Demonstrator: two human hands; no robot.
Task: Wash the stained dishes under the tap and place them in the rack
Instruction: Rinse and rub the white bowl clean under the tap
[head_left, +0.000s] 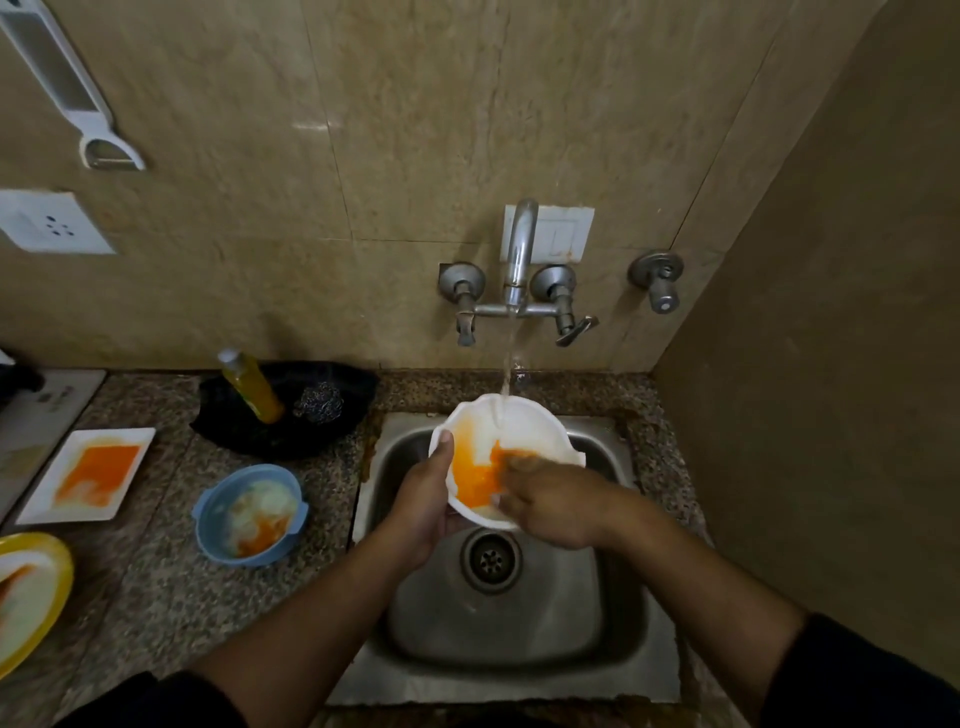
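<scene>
The left hand grips the left rim of the white bowl, thumb inside, holding it over the far part of the sink under water running from the tap; the right hand reaches onto the orange stain inside, its fingers blurred, so its grip cannot be told. On the counter to the left sit a stained blue bowl, a square plate and a yellow plate.
</scene>
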